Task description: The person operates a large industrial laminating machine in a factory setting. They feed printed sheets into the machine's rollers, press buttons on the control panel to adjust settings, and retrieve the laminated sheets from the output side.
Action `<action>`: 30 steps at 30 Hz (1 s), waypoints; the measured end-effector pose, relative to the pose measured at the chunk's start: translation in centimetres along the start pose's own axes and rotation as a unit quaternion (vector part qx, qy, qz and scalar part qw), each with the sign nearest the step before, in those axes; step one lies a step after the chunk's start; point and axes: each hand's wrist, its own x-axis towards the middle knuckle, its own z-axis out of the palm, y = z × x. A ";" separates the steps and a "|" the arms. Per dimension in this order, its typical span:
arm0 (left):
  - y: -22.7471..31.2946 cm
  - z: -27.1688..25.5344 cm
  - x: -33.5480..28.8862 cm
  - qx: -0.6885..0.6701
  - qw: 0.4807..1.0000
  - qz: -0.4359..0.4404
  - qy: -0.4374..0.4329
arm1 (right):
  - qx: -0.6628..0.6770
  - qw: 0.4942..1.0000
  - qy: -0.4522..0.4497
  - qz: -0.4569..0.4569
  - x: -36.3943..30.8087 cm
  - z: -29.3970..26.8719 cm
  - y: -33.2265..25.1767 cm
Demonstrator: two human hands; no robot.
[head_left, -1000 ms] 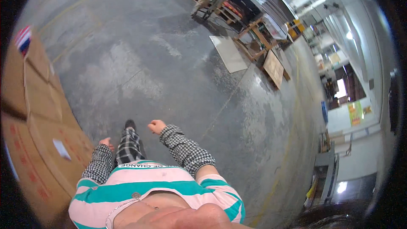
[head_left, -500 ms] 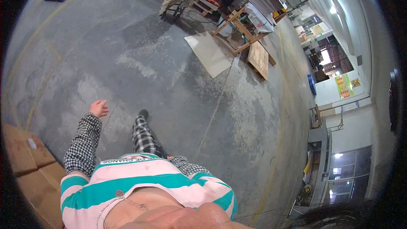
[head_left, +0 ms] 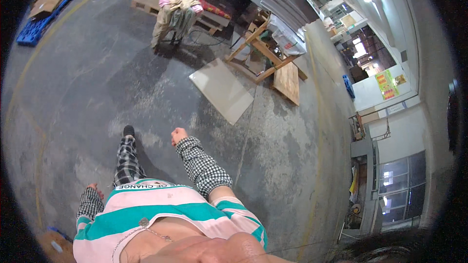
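Observation:
My right hand (head_left: 178, 135) swings forward over the grey floor, its fingers loosely curled with nothing seen in them. My left hand (head_left: 97, 191) hangs low by my left side, its fingers partly apart and holding nothing visible. Black-and-white checked sleeve covers (head_left: 201, 161) wrap both forearms. One leg in plaid trousers (head_left: 129, 160) is stepping out, with a dark shoe (head_left: 128, 130) on the concrete. Neither hand touches any object; nearest ahead of the right one lies a pale flat board (head_left: 222, 91).
A wooden frame stand (head_left: 265, 46) and a plywood sheet (head_left: 286, 83) are ahead right. Beyond the board, clothes drape over a chair (head_left: 175, 17) near a wooden pallet (head_left: 146, 1). A blue pallet (head_left: 46, 19) bears cardboard at far left. Cardboard (head_left: 56, 246) shows at lower left.
My right hand has swung forward and my left hand back to my side. The other leg is now forward. The board and stand appear closer; the cardboard boxes at left have mostly passed from view.

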 end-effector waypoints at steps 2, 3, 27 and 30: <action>7.1 2.6 2.1 0.020 1.000 0.004 -0.006 | -0.042 0.999 0.014 0.001 6.8 -1.8 -0.8; 11.0 4.2 3.3 0.036 0.999 0.012 -0.013 | -0.088 0.994 0.061 -0.011 10.9 -2.3 0.5; 91.0 67.2 -26.9 0.182 0.834 0.350 -0.386 | 0.227 0.929 0.188 0.224 48.8 -46.5 -16.6; 97.1 69.0 -25.3 0.147 0.833 0.397 -0.357 | 0.359 0.881 0.273 0.141 53.9 -53.5 -25.7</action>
